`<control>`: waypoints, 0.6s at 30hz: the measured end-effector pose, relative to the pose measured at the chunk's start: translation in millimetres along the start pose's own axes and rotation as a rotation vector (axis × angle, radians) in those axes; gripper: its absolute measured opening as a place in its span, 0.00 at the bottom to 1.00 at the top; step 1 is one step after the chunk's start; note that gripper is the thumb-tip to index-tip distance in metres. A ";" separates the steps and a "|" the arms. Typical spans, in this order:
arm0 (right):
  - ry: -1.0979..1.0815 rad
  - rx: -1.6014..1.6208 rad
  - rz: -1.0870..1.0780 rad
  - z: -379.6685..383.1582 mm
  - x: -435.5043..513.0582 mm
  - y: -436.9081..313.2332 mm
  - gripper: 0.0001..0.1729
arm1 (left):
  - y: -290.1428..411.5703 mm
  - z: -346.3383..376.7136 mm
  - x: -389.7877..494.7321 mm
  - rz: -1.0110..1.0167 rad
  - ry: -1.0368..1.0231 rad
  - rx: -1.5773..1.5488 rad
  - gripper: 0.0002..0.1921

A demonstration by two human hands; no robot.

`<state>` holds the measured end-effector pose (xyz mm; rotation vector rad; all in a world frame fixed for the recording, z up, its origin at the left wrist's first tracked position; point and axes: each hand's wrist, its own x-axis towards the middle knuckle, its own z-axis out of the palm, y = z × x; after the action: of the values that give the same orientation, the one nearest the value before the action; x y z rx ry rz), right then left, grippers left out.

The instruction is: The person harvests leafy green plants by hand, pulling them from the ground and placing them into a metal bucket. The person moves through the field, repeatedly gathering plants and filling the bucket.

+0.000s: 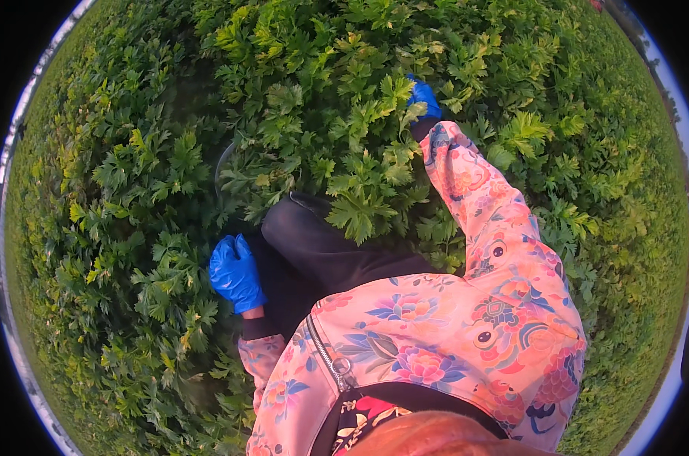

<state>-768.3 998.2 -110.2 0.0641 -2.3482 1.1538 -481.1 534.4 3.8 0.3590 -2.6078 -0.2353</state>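
Observation:
Leafy green plants (361,211), celery-like with lobed leaves, surround me on all sides. My right hand (424,101), in a blue glove, reaches in among the stems at upper centre; leaves hide part of its fingers, so I cannot tell what it grips. Near my bent knee, my left hand (236,275), also blue-gloved, is held with its fingers drawn together beside the foliage; whether anything is inside it does not show. A thin, pale curved rim (224,162) pokes out among the leaves left of centre; the rest of it is hidden.
My dark-trousered leg (321,245) is bent low in the foliage. My pink floral jacket (413,319) with an undone zip fills the lower middle. Dense crop spreads out to a pale strip (15,122) at the far left edge. Something small and red (597,5) shows at the top right.

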 end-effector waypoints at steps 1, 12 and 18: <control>-0.014 -0.027 -0.163 18.4 -8.0 -3.3 0.13 | 0.3 0.2 -0.3 -0.001 -0.008 0.001 0.11; 0.055 0.762 0.689 91.8 -36.7 29.4 0.15 | -2.6 0.6 -2.5 -0.024 -0.016 0.002 0.12; 0.118 0.868 0.890 68.5 -36.0 57.1 0.14 | -1.4 -1.0 -2.0 -0.038 -0.040 0.003 0.12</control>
<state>-781.5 976.6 -203.0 -0.7825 -1.5796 2.4262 -478.6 533.6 3.4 0.4087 -2.6430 -0.2541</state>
